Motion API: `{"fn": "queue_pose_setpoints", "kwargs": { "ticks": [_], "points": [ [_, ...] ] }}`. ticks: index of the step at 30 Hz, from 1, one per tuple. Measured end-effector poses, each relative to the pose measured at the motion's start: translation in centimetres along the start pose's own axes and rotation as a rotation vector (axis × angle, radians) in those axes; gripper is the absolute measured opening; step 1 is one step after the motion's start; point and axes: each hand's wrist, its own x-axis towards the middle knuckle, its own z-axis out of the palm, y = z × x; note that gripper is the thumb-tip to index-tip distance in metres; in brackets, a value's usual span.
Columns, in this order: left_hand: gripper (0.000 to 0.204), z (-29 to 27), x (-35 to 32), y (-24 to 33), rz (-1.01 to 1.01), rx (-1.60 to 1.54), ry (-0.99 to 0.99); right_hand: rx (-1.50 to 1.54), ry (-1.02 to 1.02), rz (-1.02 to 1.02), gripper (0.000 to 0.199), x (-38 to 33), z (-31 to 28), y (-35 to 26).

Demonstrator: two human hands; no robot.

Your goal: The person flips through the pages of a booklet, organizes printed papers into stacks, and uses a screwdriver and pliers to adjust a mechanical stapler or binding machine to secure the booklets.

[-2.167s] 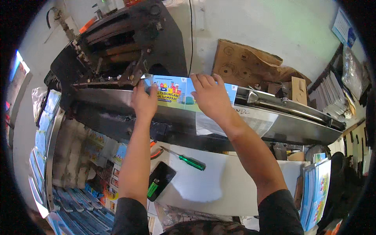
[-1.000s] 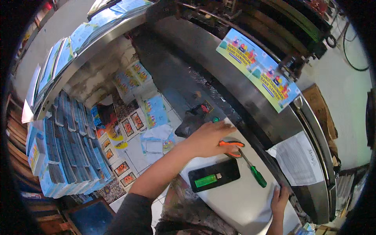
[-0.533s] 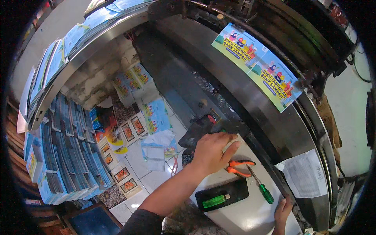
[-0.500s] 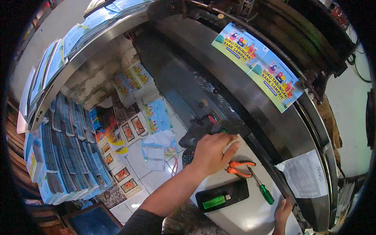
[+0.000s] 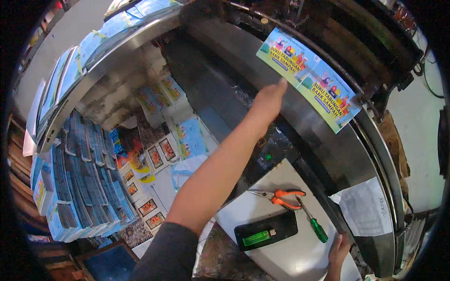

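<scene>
Printed sheet (image 5: pixel 309 78) — long, colourful, flat on the grey machine ledge (image 5: pixel 328 140) — left hand (image 5: pixel 268 100) open-fingered at its lower edge.

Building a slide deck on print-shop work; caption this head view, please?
Left hand touches a colourful printed sheet on a metal machine bed.

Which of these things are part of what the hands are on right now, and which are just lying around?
In hand:
- left hand at the colourful printed strip
- right hand on the white table

Lying about:
- orange-handled pliers
- green-handled screwdriver
- black device
- stacked blue booklets
</scene>
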Motion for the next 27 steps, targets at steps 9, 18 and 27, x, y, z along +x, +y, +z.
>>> {"fn": "queue_pose_setpoints", "kwargs": {
  "ticks": [9, 18, 27],
  "points": [
    [0.030, 3.1, 4.9, 3.0, -0.129, -0.474, 0.140, -0.023, 0.069, -0.057, 0.041, 0.3, -0.1, -1.2],
    [0.030, 4.8, -7.9, 1.7, 0.062, -0.447, 0.369, -0.054, 0.066, 0.055, 0.040, 0.3, 0.0, 0.6],
    [0.030, -1.9, -24.1, 7.6, 0.800, -0.175, 0.510, 0.301, 0.446, -0.074, 0.040, -0.8, -0.6, -1.5]
  ]
}}
